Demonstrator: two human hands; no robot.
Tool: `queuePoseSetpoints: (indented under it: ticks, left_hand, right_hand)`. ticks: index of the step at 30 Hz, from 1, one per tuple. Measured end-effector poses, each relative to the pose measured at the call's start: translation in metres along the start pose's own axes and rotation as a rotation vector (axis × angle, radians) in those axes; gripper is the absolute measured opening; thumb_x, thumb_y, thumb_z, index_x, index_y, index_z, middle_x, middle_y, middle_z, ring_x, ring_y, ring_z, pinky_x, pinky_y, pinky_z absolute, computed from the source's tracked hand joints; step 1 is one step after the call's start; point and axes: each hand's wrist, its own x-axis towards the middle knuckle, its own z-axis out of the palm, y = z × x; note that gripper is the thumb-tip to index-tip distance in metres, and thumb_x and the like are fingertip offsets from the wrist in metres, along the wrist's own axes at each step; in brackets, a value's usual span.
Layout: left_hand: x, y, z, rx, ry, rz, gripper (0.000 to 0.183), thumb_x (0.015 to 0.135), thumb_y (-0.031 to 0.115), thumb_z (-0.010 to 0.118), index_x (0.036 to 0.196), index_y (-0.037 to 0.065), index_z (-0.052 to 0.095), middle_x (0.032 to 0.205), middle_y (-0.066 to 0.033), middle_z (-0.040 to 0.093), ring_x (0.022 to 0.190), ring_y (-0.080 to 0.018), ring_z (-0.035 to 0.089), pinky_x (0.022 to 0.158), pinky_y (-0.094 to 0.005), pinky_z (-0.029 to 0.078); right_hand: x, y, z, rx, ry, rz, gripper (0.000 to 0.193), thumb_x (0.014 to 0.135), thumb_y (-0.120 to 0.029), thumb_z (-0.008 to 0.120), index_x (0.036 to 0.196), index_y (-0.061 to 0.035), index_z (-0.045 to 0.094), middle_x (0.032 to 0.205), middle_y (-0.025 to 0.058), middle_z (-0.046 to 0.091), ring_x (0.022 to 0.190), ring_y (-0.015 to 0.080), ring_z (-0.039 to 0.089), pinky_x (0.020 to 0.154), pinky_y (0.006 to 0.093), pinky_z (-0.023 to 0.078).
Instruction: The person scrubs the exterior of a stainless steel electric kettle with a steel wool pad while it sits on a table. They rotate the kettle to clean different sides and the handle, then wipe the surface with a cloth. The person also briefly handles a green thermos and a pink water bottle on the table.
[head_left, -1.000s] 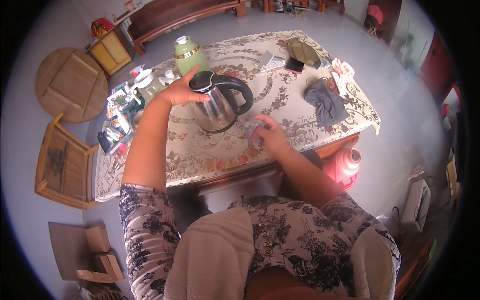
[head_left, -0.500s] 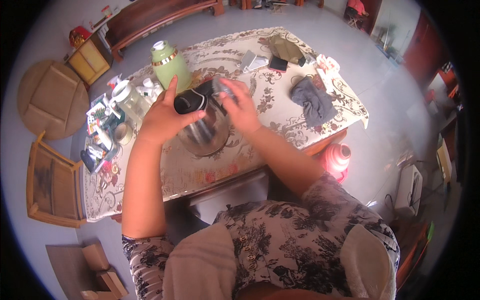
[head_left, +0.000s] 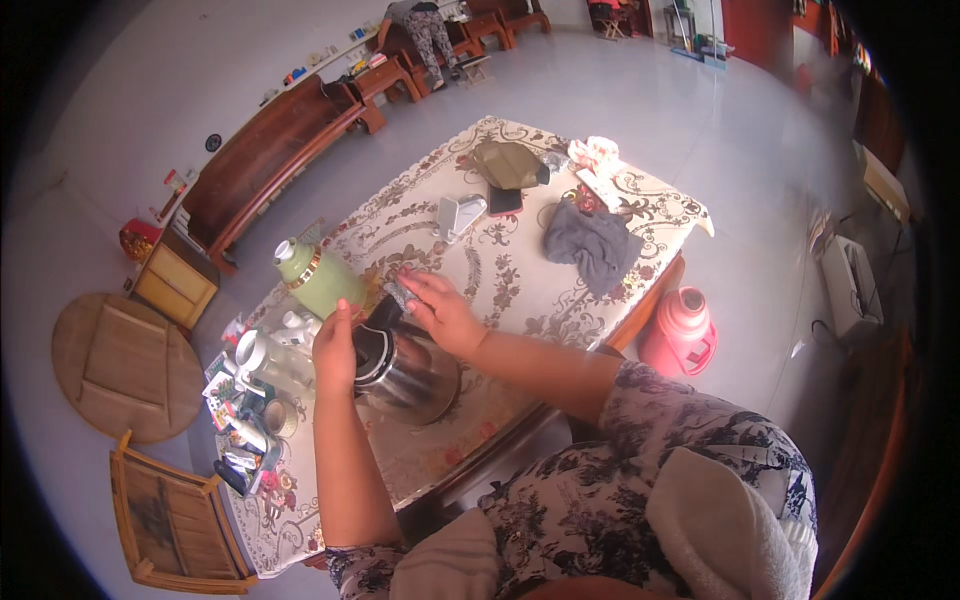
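Just left of centre on my feed sits the kettle point(head_left: 420, 375), with its black lid point(head_left: 370, 350) toward ten o'clock; can't tell whether it's tipped or just fisheye bend. Left hand point(head_left: 336, 345) is up against the lid at nine o'clock, one digit pointing up, the rest hidden, so no idea how firm that grip is. Right hand point(head_left: 440, 312) is over the kettle's top at twelve, thumb and fingers pinching a crumpled grey wad point(head_left: 400, 294). My guess is the wad's light and springy, best nipped between fingertips like that. The kettle I'd call stiff, with a glossy body that could get slippery if wet, so I'd grab the handle point(head_left: 384, 312) and steady the lid end. Heft depends on what's inside, and I can't see in. As for containers, going round the kettle: green flask point(head_left: 328, 285) at half past ten, white stopper on, contents hidden; clear jug point(head_left: 285, 368) at nine, too washed out to tell if anything's in it; tray point(head_left: 267, 461) at eight, crammed with small bottles and packets; pink flask point(head_left: 680, 335) off the table between two and three, contents hidden too.
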Motion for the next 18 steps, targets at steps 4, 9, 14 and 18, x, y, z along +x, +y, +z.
queuePoseSetpoints:
  ticks: [4,9,14,18]
  left_hand:
    - [-0.004,0.005,0.005,0.087,0.041,0.038,0.062,0.092,0.059,0.049,0.107,0.001,0.069,0.100,-0.0113,0.066,0.092,-0.0184,0.059,0.087,-0.0287,0.043]
    - [-0.007,0.013,0.011,0.230,0.093,0.049,0.055,0.092,0.052,0.055,0.102,0.000,0.069,0.095,-0.0102,0.068,0.091,-0.0172,0.061,0.087,-0.0292,0.044]
    - [-0.002,0.007,0.013,0.161,0.133,0.020,0.053,0.092,0.049,0.057,0.100,-0.002,0.069,0.092,-0.0097,0.069,0.088,-0.0167,0.061,0.085,-0.0296,0.045]
    - [-0.001,0.003,0.013,0.065,0.133,0.023,0.052,0.090,0.048,0.060,0.098,-0.002,0.069,0.093,-0.0096,0.068,0.089,-0.0166,0.060,0.086,-0.0282,0.044]
  right_hand:
    - [-0.008,0.026,0.011,0.134,0.052,0.079,0.033,0.092,-0.013,0.057,0.124,-0.0051,0.055,0.111,0.0177,0.059,0.099,0.0353,0.056,0.087,0.0399,0.046]
    - [-0.033,0.063,0.003,0.119,-0.078,0.508,0.017,0.093,-0.019,0.059,0.100,-0.0037,0.056,0.072,0.0134,0.060,0.063,0.0273,0.056,0.063,0.0369,0.047]
    - [-0.045,0.086,0.007,0.208,-0.257,0.682,0.019,0.094,-0.022,0.057,0.098,-0.0037,0.059,0.068,0.0117,0.057,0.061,0.0217,0.052,0.061,0.0356,0.045]
    - [-0.048,0.084,0.011,0.203,-0.222,0.620,0.023,0.096,-0.025,0.055,0.101,-0.0031,0.059,0.072,0.0132,0.059,0.065,0.0228,0.055,0.065,0.0365,0.046]
